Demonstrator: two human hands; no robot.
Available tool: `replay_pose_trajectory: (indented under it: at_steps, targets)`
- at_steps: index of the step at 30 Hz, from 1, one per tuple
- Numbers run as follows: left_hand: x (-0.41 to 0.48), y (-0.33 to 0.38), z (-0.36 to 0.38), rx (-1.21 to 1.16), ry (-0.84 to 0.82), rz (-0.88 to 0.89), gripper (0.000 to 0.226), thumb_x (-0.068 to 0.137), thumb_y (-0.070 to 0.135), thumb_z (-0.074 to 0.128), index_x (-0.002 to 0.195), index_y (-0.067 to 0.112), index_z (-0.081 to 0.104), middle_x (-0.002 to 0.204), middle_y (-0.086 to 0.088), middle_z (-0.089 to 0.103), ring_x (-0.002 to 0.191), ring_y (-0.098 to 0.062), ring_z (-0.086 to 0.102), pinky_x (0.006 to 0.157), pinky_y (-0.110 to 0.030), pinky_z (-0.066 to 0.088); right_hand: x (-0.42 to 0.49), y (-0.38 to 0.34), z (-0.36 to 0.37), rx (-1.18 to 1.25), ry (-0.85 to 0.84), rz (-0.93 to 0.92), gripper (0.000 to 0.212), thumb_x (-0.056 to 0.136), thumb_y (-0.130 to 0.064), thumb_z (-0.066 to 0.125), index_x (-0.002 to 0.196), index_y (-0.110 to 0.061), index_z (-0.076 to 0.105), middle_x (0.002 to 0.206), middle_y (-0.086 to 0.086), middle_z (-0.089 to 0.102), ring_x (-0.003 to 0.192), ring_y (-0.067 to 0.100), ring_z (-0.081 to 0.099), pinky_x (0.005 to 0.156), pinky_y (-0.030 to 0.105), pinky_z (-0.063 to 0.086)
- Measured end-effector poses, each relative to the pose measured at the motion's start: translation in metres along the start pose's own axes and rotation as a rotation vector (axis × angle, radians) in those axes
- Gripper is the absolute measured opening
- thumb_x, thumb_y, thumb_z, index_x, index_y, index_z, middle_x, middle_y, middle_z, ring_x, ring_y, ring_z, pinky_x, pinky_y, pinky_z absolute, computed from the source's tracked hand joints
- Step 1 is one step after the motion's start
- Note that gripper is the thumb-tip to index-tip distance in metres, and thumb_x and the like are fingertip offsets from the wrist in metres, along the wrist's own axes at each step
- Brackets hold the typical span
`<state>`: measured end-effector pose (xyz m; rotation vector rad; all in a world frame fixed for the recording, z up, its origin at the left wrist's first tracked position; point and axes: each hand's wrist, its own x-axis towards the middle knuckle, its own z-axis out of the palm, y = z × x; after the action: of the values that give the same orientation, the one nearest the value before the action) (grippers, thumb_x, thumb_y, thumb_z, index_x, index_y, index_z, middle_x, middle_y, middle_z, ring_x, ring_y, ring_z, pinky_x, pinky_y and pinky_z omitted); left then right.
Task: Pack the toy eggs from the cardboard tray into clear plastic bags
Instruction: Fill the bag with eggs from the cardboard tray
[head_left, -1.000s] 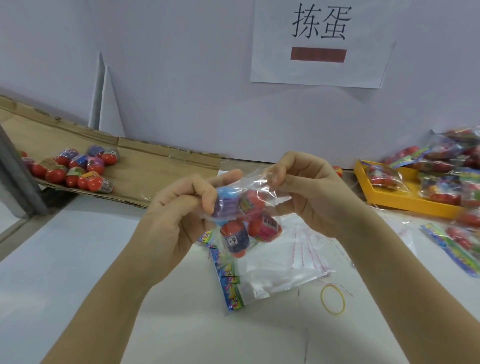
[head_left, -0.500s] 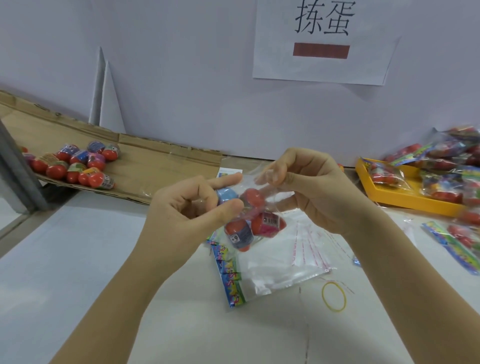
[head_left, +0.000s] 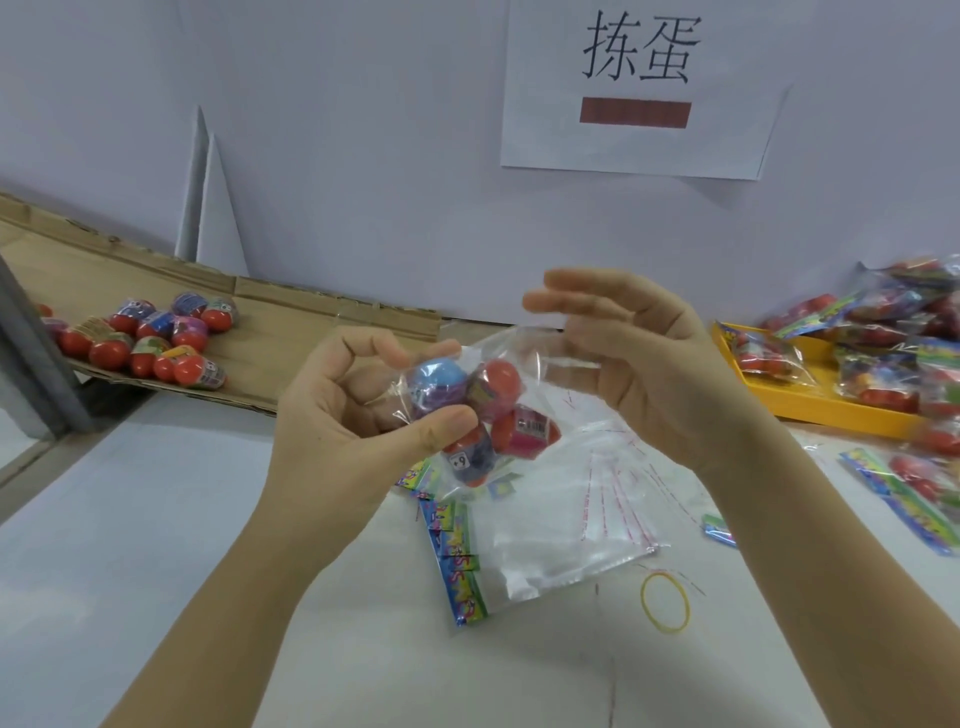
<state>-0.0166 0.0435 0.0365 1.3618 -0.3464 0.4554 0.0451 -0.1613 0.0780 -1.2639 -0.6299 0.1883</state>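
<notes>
My left hand (head_left: 332, 415) pinches a clear plastic bag (head_left: 535, 358) between thumb and fingers, above the table. Several toy eggs sit inside it, among them a blue-topped egg (head_left: 436, 379) and a red egg (head_left: 498, 384). My right hand (head_left: 639, 364) is beside the bag's open top with its fingers stretched out and relaxed; the plastic's edge lies near its palm. The cardboard tray (head_left: 291, 332) slopes along the back left, with several loose toy eggs (head_left: 150, 338) at its left end.
A stack of empty clear bags (head_left: 561, 519) and a strip of colourful header cards (head_left: 452, 561) lie under my hands. A yellow rubber band (head_left: 665, 603) lies nearer me. At the right, a yellow tray (head_left: 810, 410) holds packed bags (head_left: 893, 343). A white wall stands behind.
My right hand let go of the bag's top and spread its fingers, lifting slightly. My left hand kept its pinch on the bag of eggs.
</notes>
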Motion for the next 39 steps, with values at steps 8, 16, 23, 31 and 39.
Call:
replay_pose_trajectory:
  at_steps: [8,16,23,31,39]
  targets:
    - [-0.001,-0.002,0.003,-0.037,-0.047,-0.009,0.051,0.050,0.004,0.092,0.080,0.033,0.063,0.104,-0.002,0.075,0.080,-0.020,0.075,0.064,-0.026,0.059,-0.003,0.001,0.002,-0.312,-0.096,0.127,0.030,0.064,-0.026,0.082,0.093,-0.024,0.077,0.095,0.006,0.075,0.086,0.020,0.072,0.072,0.030,0.058]
    - [0.003,-0.007,0.001,-0.111,0.123,-0.169,0.039,0.054,0.054,0.088,0.074,0.025,0.074,0.082,-0.006,0.076,0.074,-0.016,0.073,0.068,-0.025,0.058,-0.001,-0.001,0.003,-0.270,0.071,0.028,0.017,0.059,-0.023,0.075,0.074,-0.014,0.077,0.081,0.011,0.075,0.071,0.020,0.070,0.062,0.028,0.058]
    - [0.004,-0.011,0.003,-0.153,0.291,-0.249,0.024,0.055,0.038,0.078,0.068,0.018,0.076,0.080,-0.011,0.076,0.070,-0.017,0.072,0.065,-0.024,0.058,-0.001,0.005,0.017,-0.348,0.114,0.003,0.018,0.063,-0.016,0.072,0.079,-0.006,0.071,0.077,0.001,0.075,0.067,0.014,0.068,0.057,0.023,0.055]
    - [0.008,-0.010,0.000,-0.249,0.233,-0.365,0.020,0.066,0.034,0.071,0.071,0.017,0.079,0.088,-0.010,0.077,0.076,-0.019,0.074,0.066,-0.026,0.059,-0.001,0.009,0.018,-0.392,0.124,0.033,0.018,0.064,-0.020,0.071,0.077,-0.009,0.071,0.078,0.002,0.075,0.068,0.015,0.069,0.058,0.023,0.056]
    - [0.008,-0.011,0.004,-0.201,0.297,-0.341,0.032,0.076,0.039,0.061,0.065,0.011,0.072,0.085,-0.011,0.073,0.075,-0.020,0.070,0.064,-0.026,0.059,0.001,0.017,0.019,-0.346,0.121,0.089,0.028,0.066,-0.021,0.073,0.083,0.001,0.069,0.083,0.006,0.076,0.070,0.020,0.070,0.059,0.028,0.058]
